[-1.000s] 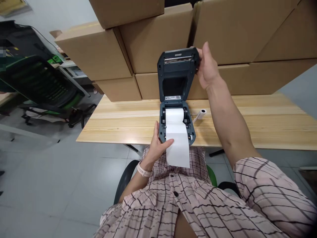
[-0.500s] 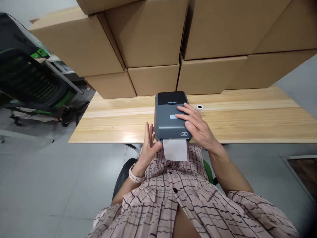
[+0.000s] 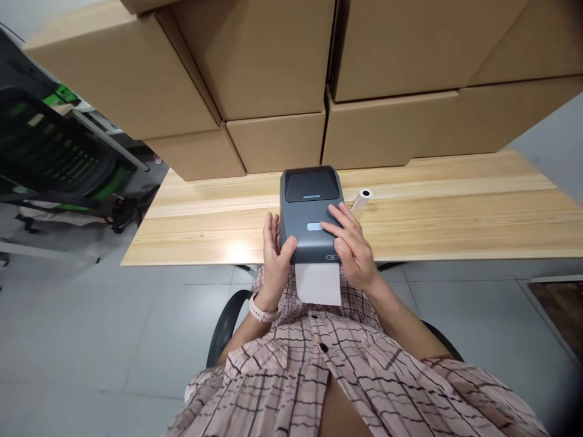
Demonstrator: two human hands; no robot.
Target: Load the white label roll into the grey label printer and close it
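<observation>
A dark grey label printer (image 3: 306,212) sits at the table's front edge, with a strip of white paper (image 3: 317,285) hanging out of its front slot. My left hand (image 3: 276,258) is against the printer's left side, fingers stretched along it and thumb resting on the top front corner. On the printer's top lies my right hand (image 3: 353,246), fingers spread. Its index fingertip touches the right end of a pale blue button (image 3: 314,226); the thumb is bent near the front right. A small white roll (image 3: 364,195) with a dark core lies right of the printer.
Stacked cardboard boxes (image 3: 273,60) rise along the back of the wooden table (image 3: 455,212). A black and green mesh chair (image 3: 54,145) stands on the floor at the left. A dark mat (image 3: 560,315) lies at the floor's right side.
My left thumb has come onto the printer's top corner. The right index finger stays at the button. The printer's front edge and the paper appear slightly lower, while the view has shifted a little.
</observation>
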